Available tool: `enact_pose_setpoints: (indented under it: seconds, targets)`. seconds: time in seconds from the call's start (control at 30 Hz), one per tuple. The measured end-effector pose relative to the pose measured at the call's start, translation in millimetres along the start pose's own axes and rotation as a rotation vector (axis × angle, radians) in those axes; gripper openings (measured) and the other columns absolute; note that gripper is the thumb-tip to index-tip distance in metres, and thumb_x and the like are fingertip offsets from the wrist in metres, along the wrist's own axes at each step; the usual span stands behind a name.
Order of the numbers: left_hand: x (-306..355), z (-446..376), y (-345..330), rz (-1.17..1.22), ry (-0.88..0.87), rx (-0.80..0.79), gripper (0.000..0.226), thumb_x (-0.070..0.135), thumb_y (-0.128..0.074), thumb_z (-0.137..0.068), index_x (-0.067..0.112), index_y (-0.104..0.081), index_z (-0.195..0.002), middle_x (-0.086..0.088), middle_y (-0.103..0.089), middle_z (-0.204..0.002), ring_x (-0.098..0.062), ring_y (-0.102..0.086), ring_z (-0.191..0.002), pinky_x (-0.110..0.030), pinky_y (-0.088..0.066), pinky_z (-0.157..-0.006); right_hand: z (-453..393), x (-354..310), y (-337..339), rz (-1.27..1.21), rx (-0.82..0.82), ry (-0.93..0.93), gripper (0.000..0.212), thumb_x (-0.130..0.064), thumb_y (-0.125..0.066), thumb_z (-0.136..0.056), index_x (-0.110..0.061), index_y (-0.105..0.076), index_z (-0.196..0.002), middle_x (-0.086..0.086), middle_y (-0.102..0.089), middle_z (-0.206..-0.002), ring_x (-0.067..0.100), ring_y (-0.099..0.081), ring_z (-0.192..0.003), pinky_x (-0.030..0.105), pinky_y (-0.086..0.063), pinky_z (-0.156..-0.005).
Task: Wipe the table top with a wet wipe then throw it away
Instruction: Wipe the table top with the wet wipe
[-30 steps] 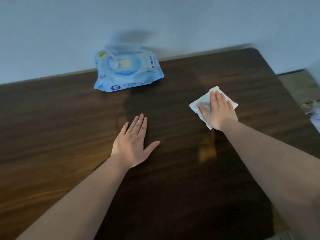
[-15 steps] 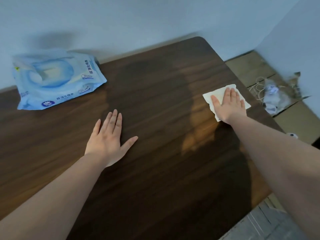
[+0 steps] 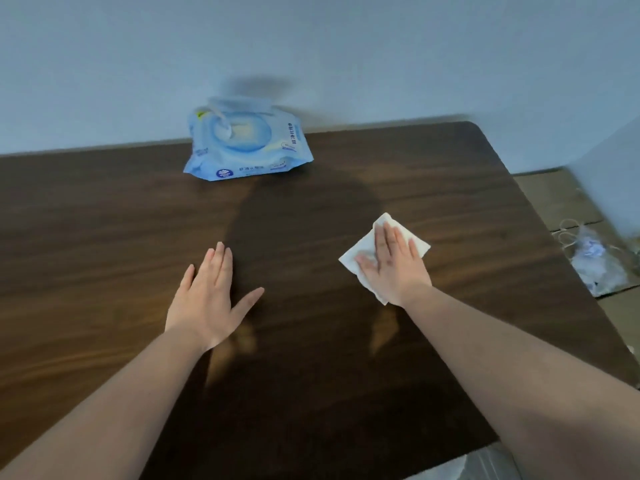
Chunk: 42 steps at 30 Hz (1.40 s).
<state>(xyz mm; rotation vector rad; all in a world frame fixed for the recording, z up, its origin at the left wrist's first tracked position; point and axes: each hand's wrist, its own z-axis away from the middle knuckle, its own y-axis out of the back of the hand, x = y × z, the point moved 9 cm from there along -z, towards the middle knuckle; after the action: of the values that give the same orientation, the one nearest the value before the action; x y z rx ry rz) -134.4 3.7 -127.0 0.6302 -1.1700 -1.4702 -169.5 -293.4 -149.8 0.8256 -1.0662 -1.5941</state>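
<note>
A dark wooden table top [image 3: 104, 237] fills most of the view. My right hand [image 3: 394, 268] lies flat on a white wet wipe [image 3: 356, 252], pressing it against the table right of centre; the wipe's corners stick out past the fingers. My left hand [image 3: 207, 299] rests palm down on the bare wood, fingers apart, holding nothing. A blue pack of wet wipes [image 3: 246, 147] lies at the back of the table by the wall, its flap lifted.
A pale wall runs behind the table. The table's right edge [image 3: 554, 244] drops to a cardboard surface on the floor, where a crumpled clear plastic bag [image 3: 599, 265] with cords lies.
My right hand has slid the wipe leftwards, away from the table's right edge toward the middle. The view has swung back to the left. My left hand stays flat on the table.
</note>
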Motion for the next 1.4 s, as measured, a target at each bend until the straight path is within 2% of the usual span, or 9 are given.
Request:
enact_pose_setpoints:
  seconds: [0.17, 0.47, 0.6, 0.77, 0.87, 0.97, 1.13, 1.23, 1.4]
  targets:
    - [-119.0, 74.0, 1.7, 0.007, 0.213, 0.057, 0.095, 0.075, -0.01, -0.078, 0.014, 0.009, -0.149, -0.001, 0.013, -0.159, -0.013, 0.012, -0.144, -0.037, 0.0, -0.118, 9.5, -157.3, -9.1, 0.043, -0.034, 0.298, 0.073, -0.06, -0.001, -0.094, -0.014, 0.019, -0.147, 0.003, 0.019, -0.159, 0.017, 0.02, -0.145, 0.041, 0.011, -0.119]
    - [-290.5, 221.9, -28.9, 0.09, 0.645, 0.074, 0.112, 0.086, -0.005, -0.067, 0.01, 0.01, -0.148, -0.006, 0.014, -0.159, -0.016, 0.011, -0.145, -0.039, -0.002, -0.119, 65.3, -432.0, -34.4, 0.104, -0.052, 0.729, 0.075, -0.06, -0.004, -0.093, -0.014, 0.013, -0.149, 0.002, 0.014, -0.161, 0.016, 0.019, -0.146, 0.041, 0.012, -0.118]
    - [-319.5, 252.1, -41.9, 0.114, 0.717, 0.098, 0.124, 0.094, 0.005, -0.057, 0.01, 0.015, -0.147, -0.006, 0.018, -0.158, -0.017, 0.016, -0.144, -0.041, 0.001, -0.118, 93.5, -528.2, -47.9, 0.134, -0.079, 0.872, 0.074, -0.061, -0.005, -0.094, -0.015, 0.013, -0.15, 0.003, 0.014, -0.161, 0.018, 0.017, -0.146, 0.041, 0.012, -0.118]
    - [-322.6, 250.1, -43.7, 0.164, 0.702, 0.15, 0.121, 0.095, -0.003, -0.061, 0.013, 0.015, -0.148, -0.002, 0.019, -0.158, -0.015, 0.018, -0.144, -0.042, 0.004, -0.119, 116.1, -619.4, -60.5, 0.195, -0.079, 1.008, 0.075, -0.06, -0.006, -0.094, -0.014, 0.012, -0.151, 0.005, 0.014, -0.161, 0.021, 0.016, -0.147, 0.044, 0.011, -0.118]
    - [-324.4, 250.9, -41.2, 0.187, 0.713, 0.179, 0.122, 0.094, -0.001, -0.058, 0.014, 0.012, -0.148, -0.002, 0.017, -0.158, -0.015, 0.018, -0.143, -0.042, 0.006, -0.118, 127.7, -669.1, -63.9, 0.203, -0.03, 1.057, 0.075, -0.061, -0.01, -0.094, -0.015, 0.007, -0.152, 0.005, 0.01, -0.162, 0.023, 0.012, -0.147, 0.045, 0.009, -0.119]
    - [-324.7, 249.9, -39.0, 0.22, 0.71, 0.187, 0.124, 0.092, 0.001, -0.052, 0.016, 0.009, -0.15, -0.002, 0.016, -0.158, -0.013, 0.019, -0.143, -0.042, 0.007, -0.118, 140.6, -705.1, -63.8, 0.211, 0.048, 1.1, 0.077, -0.063, -0.014, -0.094, -0.015, 0.002, -0.152, 0.007, 0.004, -0.162, 0.025, 0.005, -0.148, 0.047, 0.003, -0.119]
    - [-324.2, 250.9, -42.8, 0.212, 0.707, 0.176, 0.116, 0.09, -0.012, -0.062, 0.016, 0.009, -0.149, -0.001, 0.016, -0.158, -0.013, 0.019, -0.143, -0.043, 0.004, -0.119, 143.1, -714.5, -64.5, 0.211, 0.054, 1.107, 0.077, -0.063, -0.014, -0.094, -0.014, 0.003, -0.151, 0.007, 0.003, -0.162, 0.025, 0.004, -0.148, 0.046, 0.001, -0.12]
    - [-326.0, 250.0, -45.1, 0.199, 0.708, 0.161, 0.115, 0.09, -0.013, -0.065, 0.016, 0.012, -0.149, -0.001, 0.017, -0.158, -0.014, 0.017, -0.144, -0.043, 0.003, -0.119, 140.0, -692.8, -63.7, 0.2, 0.036, 1.103, 0.075, -0.061, -0.014, -0.095, -0.014, 0.004, -0.151, 0.006, 0.004, -0.162, 0.024, 0.005, -0.148, 0.044, 0.003, -0.12]
    - [-317.1, 249.5, -42.3, 0.116, 0.659, 0.125, 0.113, 0.089, -0.008, -0.071, 0.009, 0.011, -0.149, -0.008, 0.015, -0.158, -0.019, 0.014, -0.145, -0.038, 0.002, -0.119, 113.6, -602.6, -58.1, 0.128, -0.056, 0.927, 0.074, -0.06, -0.009, -0.095, -0.016, 0.011, -0.151, 0.004, 0.013, -0.161, 0.02, 0.014, -0.147, 0.041, 0.01, -0.119]
